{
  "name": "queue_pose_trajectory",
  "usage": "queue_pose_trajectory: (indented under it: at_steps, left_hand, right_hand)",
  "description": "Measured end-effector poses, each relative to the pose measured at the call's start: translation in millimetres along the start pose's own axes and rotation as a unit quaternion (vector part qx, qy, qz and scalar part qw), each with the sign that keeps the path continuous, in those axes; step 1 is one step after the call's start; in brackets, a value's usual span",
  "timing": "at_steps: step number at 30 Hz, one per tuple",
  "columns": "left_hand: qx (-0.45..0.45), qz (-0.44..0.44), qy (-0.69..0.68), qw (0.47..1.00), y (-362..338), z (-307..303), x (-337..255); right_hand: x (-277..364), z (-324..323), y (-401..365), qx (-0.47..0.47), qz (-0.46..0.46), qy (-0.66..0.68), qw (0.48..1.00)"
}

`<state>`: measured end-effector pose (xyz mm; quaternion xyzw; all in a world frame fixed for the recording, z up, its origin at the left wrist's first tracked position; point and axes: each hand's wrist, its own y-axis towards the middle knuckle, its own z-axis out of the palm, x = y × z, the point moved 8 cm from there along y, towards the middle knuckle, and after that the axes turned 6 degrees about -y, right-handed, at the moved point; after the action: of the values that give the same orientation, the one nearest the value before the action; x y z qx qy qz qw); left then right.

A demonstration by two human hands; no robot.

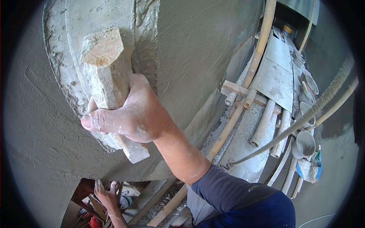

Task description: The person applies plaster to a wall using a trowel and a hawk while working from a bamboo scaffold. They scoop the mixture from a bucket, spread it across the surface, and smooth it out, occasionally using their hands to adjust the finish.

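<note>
My right hand [129, 110] is closed around a plaster-crusted wooden float [108, 74], held against the wall. The float's blunt upper end juts above my fist, and its lower end sticks out beneath my fingers. Behind it, a paler band of wet plaster [100, 15] with a ridged edge runs down the grey plastered wall [197, 49]. Low in the view, my left hand [107, 195] is raised at the wall's bottom edge, fingers stretched and apart. Part of its forearm leaves the frame at the bottom.
On the right, bamboo poles [262, 41] and boards [275, 72] form a scaffold platform. Several buckets [304, 144] stand along its far side, near a plastic bag [310, 169]. A thick rope [289, 131] crosses in front. Debris lies below the wall's opening [85, 201].
</note>
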<state>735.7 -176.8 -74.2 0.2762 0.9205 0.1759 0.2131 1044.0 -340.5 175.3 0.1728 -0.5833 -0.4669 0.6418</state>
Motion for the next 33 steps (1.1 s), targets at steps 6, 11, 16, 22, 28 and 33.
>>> queue_pose_trajectory:
  at_steps: [6, 11, 16, 22, 28, 33]
  left_hand:
    - [0.056, 0.01, -0.003, 0.998, 0.1, 9.0, -13.5]
    - [0.078, 0.04, 0.044, 0.995, -9.8, 28.0, -6.8]
    - [0.134, 0.004, 0.019, 0.991, -10.3, 42.3, 2.2]
    - [0.171, -0.003, 0.038, 0.985, -10.4, 51.5, 6.4]
    - [0.154, 0.063, 0.034, 0.986, -14.3, 51.6, -2.4]
    - [0.219, -0.001, 0.072, 0.973, -23.1, 60.8, 16.8]
  right_hand:
    - [1.9, 0.5, -0.8, -0.001, 0.005, 0.028, 1.0]
    - [0.1, -3.1, -0.4, -0.004, 0.056, 0.019, 0.998]
    - [-2.5, -4.0, -1.5, -0.01, 0.094, 0.034, 0.995]
    - [-2.1, -8.0, -1.4, -0.026, 0.1, 0.057, 0.993]
    - [-9.5, -13.0, -10.9, -0.005, 0.031, 0.032, 0.999]
    - [-19.8, -58.7, -13.6, 0.017, 0.085, 0.03, 0.996]
